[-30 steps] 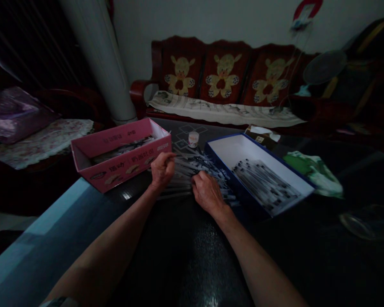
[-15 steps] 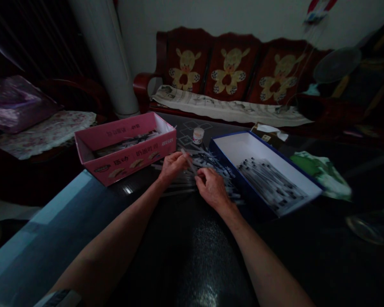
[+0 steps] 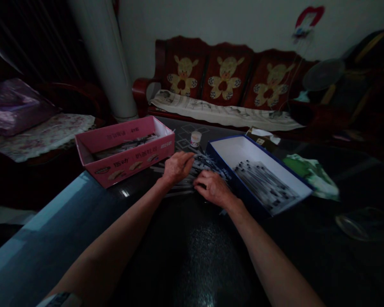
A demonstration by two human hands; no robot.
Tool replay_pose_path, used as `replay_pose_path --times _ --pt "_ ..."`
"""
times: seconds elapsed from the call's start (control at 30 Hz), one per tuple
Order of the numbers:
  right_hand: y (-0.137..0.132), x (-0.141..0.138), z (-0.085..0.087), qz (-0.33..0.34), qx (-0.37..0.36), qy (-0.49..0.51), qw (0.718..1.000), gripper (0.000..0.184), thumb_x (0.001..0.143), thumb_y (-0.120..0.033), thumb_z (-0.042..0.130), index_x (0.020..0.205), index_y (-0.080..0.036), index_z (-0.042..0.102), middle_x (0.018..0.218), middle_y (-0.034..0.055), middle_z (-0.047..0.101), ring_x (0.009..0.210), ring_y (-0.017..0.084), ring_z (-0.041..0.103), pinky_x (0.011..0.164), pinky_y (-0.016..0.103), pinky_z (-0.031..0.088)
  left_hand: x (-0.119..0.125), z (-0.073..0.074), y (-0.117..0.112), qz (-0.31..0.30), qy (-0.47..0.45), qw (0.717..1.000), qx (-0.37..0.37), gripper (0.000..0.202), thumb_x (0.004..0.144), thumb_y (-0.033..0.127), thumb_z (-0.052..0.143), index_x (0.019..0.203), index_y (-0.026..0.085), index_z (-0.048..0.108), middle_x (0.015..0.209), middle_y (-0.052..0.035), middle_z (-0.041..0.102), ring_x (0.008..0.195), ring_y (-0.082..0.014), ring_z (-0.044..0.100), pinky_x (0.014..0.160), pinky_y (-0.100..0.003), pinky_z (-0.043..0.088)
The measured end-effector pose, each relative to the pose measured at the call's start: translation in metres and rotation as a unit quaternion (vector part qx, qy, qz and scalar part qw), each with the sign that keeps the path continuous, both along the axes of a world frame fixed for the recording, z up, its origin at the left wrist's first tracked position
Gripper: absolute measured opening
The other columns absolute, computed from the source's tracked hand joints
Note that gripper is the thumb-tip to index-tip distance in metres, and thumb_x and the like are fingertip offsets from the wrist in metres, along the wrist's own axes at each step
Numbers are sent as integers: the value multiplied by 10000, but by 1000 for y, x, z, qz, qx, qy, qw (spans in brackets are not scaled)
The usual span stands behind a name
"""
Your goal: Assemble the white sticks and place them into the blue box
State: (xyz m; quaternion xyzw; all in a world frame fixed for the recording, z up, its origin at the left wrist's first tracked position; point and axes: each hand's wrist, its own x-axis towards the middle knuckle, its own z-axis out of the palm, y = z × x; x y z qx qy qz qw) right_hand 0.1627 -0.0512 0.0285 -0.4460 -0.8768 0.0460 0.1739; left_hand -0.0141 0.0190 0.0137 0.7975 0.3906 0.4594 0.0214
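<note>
A loose heap of thin pen-like sticks lies on the dark glass table between a pink carton and a blue-rimmed white box. My left hand rests on the left side of the heap, fingers curled round one or two sticks. Knuckles up, my right hand presses on the near side of the heap, its fingers bent down among the sticks. Both boxes hold more of the same sticks.
A small white pot stands behind the heap. A green and white bag lies right of the blue box. A red wooden bench with cartoon cushions, a white pillar and a fan stand behind the table.
My left hand has shifted right, from beside the pink carton onto the heap. The right hand has stayed on the heap's near side. The view has swung slightly.
</note>
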Motion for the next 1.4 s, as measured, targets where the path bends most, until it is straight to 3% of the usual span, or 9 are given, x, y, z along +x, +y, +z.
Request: replay_pose_path --times 0.1,0.27,0.57,0.9,1.1,1.4 --pt "-12 -4 -4 -2 9 -55 998 105 866 -210 600 876 -215 705 894 51 610 896 193 539 798 335 367 5 -6 -6 52 51 995 74 255 934 285 488 1063 173 676 800 -52 657 760 -168 581 694 -260 443" --pt "-22 -4 -14 4 19 -43 999 103 884 -212 585 935 -209 675 964 55 599 940 195 517 845 343 349 1 -16 -7 58 50 989 123 238 939 256 480 1053 153 661 767 -48 641 752 -164 580 710 -260 451" --pt "-20 -3 -12 15 5 -64 998 81 890 -239 583 876 -211 659 904 34 614 899 197 511 833 354 328 -2 -19 -5 47 54 990 119 213 931 260 491 1046 172 648 783 -47 645 773 -157 597 729 -259 472" --pt "-14 2 -14 51 -16 -50 997 125 902 -278 577 927 -251 696 938 27 626 927 197 500 875 361 326 2 -18 -7 28 73 992 95 246 940 287 470 1057 166 649 775 -50 639 766 -164 597 716 -271 469" --pt "-17 -6 -19 22 -8 -42 999 72 881 -197 563 900 -184 631 920 52 594 902 197 498 850 344 351 3 -17 -8 20 67 993 99 246 940 294 473 1078 170 635 787 -46 641 761 -160 590 708 -265 466" --pt "-17 -6 -16 26 -32 -31 999 104 887 -183 555 935 -199 646 905 48 593 926 204 504 881 357 346 2 -15 -9 19 50 995 83 240 941 274 465 1062 165 642 801 -53 652 794 -165 612 754 -271 479"
